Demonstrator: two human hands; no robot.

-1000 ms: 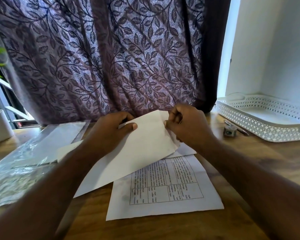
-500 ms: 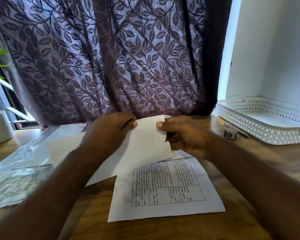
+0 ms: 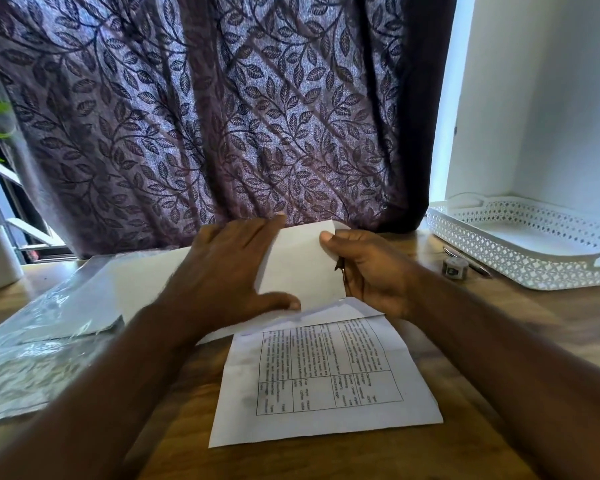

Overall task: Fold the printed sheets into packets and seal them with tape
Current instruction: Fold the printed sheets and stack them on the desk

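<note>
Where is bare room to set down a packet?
Bare wood lies right of the printed sheet, before the tray, and along the near edge. Crowded: plastic covers the left; the left hand, right hand and folded sheet fill the middle.

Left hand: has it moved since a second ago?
Yes. The left hand has shifted slightly right, toward the white tray, and its fingers now lie spread flat on the folded sheet instead of pinching it.

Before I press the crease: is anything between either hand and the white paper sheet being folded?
Nothing visible. The left hand presses flat on the folded white paper sheet, and the right hand pinches its right edge directly.
</note>
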